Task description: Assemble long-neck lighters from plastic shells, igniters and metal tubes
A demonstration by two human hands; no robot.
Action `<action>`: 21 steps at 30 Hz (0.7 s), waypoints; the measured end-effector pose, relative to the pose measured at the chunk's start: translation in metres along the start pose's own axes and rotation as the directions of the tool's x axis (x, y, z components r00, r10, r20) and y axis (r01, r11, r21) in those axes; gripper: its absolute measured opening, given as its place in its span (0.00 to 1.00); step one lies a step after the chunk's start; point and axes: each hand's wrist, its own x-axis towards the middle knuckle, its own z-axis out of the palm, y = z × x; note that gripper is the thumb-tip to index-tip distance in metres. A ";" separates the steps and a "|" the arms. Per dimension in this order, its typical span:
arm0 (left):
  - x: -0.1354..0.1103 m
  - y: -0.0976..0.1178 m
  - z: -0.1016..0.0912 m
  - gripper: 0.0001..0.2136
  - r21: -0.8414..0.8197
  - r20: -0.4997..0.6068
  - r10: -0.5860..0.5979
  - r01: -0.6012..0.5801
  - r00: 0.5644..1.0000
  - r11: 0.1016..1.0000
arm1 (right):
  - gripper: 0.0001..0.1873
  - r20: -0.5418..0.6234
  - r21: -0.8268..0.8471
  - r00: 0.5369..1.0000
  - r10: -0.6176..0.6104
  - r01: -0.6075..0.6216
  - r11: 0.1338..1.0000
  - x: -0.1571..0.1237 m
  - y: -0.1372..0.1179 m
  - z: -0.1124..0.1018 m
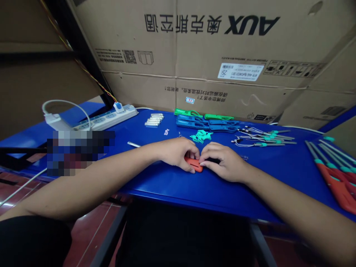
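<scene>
A person sits at a blue table (167, 181) with both bare hands at work over its near half. An orange plastic shell (196, 165) with a dark slot along it lies between the two hands, near the table's front edge. The left hand (178, 154) is curled around the shell's left end, gripping it between thumb and fingers. The right hand (224, 161) has its thumb and forefinger pinched together at the shell's right edge; whether something small sits between those fingertips cannot be told.

Just behind the hands is a small pile of teal plastic pieces (201, 136), and beyond it lie blue cases (191, 122) and green cases (188, 112) in rows. To the left of these, a group of silver tubes (154, 119) lies side by side, with a white power strip (105, 118) further left. On the right are metal rods (278, 142) with teal ends and thin wires, and at the far right edge lie red and orange handles (333, 181) with long metal tips. A large cardboard box (194, 55), its printing upside down, stands behind the table
</scene>
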 end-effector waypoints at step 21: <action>0.001 0.004 0.001 0.16 -0.015 0.009 -0.029 0.029 1.000 0.999 | 0.11 0.170 -0.265 0.973 -0.156 0.197 0.944 -0.007 -0.002 -0.012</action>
